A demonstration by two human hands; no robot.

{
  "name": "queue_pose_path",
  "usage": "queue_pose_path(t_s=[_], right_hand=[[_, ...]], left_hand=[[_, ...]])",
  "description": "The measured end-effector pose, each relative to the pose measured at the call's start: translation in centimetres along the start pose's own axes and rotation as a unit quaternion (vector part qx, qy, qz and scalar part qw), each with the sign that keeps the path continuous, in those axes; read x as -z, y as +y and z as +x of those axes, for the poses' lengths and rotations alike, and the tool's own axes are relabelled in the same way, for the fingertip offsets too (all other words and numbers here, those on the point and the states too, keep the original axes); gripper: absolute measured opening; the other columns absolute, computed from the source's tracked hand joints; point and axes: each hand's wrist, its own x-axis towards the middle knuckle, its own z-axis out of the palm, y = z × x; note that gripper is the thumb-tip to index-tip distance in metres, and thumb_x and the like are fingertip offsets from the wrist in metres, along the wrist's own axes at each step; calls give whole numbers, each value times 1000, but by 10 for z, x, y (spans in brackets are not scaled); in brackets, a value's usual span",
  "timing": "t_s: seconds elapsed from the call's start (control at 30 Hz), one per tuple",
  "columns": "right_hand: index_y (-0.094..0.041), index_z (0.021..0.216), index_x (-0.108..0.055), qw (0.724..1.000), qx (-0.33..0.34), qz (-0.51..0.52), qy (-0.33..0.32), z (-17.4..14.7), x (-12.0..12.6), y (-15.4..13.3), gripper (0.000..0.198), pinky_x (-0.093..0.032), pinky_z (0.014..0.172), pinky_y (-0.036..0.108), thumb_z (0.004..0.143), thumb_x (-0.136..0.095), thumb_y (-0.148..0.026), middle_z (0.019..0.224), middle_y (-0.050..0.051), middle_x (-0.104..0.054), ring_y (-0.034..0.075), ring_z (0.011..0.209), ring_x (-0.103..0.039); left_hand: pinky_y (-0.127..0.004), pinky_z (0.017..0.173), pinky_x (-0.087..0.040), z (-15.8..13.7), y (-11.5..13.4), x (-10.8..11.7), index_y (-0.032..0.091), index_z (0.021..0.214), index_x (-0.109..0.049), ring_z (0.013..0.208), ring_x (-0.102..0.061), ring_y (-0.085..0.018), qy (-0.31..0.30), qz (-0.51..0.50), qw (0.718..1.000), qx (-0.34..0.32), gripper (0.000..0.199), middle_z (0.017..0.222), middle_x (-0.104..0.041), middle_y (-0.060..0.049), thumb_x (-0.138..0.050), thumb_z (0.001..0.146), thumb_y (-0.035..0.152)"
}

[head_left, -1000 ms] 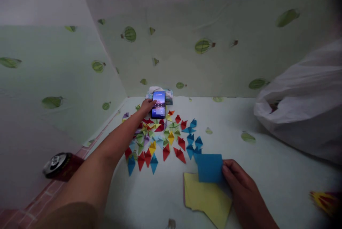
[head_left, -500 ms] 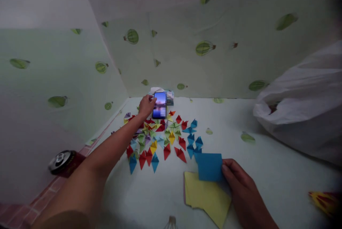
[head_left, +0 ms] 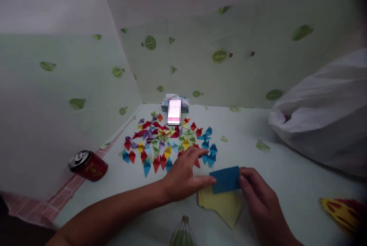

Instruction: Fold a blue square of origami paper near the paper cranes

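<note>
A folded blue paper (head_left: 225,179) lies on top of yellow paper sheets (head_left: 224,206) near the front of the table. My right hand (head_left: 256,196) grips its right edge. My left hand (head_left: 185,175) rests flat beside it, thumb touching the blue paper's left edge. Behind my hands, several small folded paper pieces (head_left: 166,140) in red, blue, yellow, green and purple are spread over the surface. A phone (head_left: 174,112) with a lit screen stands propped at the back of that spread.
A red drink can (head_left: 87,165) lies tipped at the left. A large white plastic bag (head_left: 323,116) fills the right side. Balloon-patterned walls (head_left: 200,51) close the back and left. A yellow-red wrapper (head_left: 344,211) lies at the right edge.
My left hand has left the phone at the back and come to the blue paper's left edge. The phone screen now shows white. The view shifted slightly.
</note>
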Motion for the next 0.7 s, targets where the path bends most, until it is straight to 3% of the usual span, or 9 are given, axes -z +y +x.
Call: queue_pose_path(t_s=[0.07,0.13,0.2,0.4,0.7], right_hand=[[-24,86,-58,1000,1,-7,5,-5,-2,-6,21,-43,61,25,97,-51,-40,74,0,-57,17,66,-53],[-24,85,-59,1000,-5,0,10,-9,-6,-7,21,-42,58,26,96,-52,-40,70,-1,-55,17,63,-50],[-24,84,-59,1000,-17,3,7,-10,-10,-7,22,-41,57,26,96,-52,-41,67,-2,-53,16,60,-49],[-23,88,-63,996,-67,42,-42,-6,-15,-1,24,-46,58,26,89,-61,-47,72,1,-65,18,64,-59],[-23,84,-66,996,-58,-3,-62,-3,-12,2,26,-44,53,25,90,-58,-46,65,0,-66,16,56,-56]], left_hand=[[-35,86,-51,-4,-3,-7,15,123,-64,97,-65,-23,-29,-39,999,11,53,109,-71,-12,-78,77,36],[-28,69,-48,-6,-8,-13,14,91,-73,72,-62,-16,-34,-47,998,24,20,80,-71,-6,-69,85,32],[-25,61,-42,-8,-12,-18,14,78,-70,62,-56,-13,-15,-51,998,31,18,68,-65,-2,-66,86,29],[-23,59,-41,-14,-22,-27,14,77,-67,60,-56,-12,43,-92,994,49,19,65,-63,-2,-61,87,29],[-22,58,-40,-16,-35,-31,13,75,-68,58,-57,-12,51,-39,998,11,18,65,-65,-3,-62,87,26]])
